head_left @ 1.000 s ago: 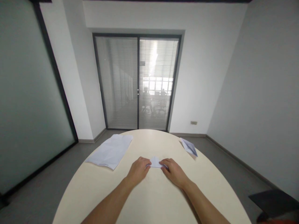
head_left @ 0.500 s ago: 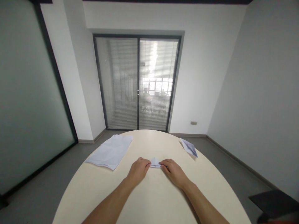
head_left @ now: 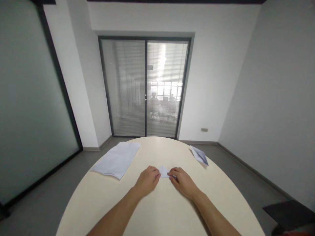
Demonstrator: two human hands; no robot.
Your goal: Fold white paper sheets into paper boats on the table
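A small piece of folded white paper [head_left: 164, 172] lies on the pale round table [head_left: 157, 209] between my two hands. It rises to a point at its far side, and a crease runs down its middle. My left hand [head_left: 148, 179] has its fingers closed on the paper's left end. On the right end, the curled fingers of my right hand [head_left: 181, 180] pinch the paper. Both ends are partly hidden under my fingers.
Several white paper sheets [head_left: 119, 160] lie at the table's left edge. A folded paper [head_left: 199, 155] rests at the right edge. Beyond the table stands a glass door with blinds [head_left: 145, 88]. Something dark and flat [head_left: 290, 213] is at the lower right.
The left fingers have shifted slightly right, toward the paper's middle. The near edge, earlier a raised strip, now looks flatter. Less of the paper's width shows.
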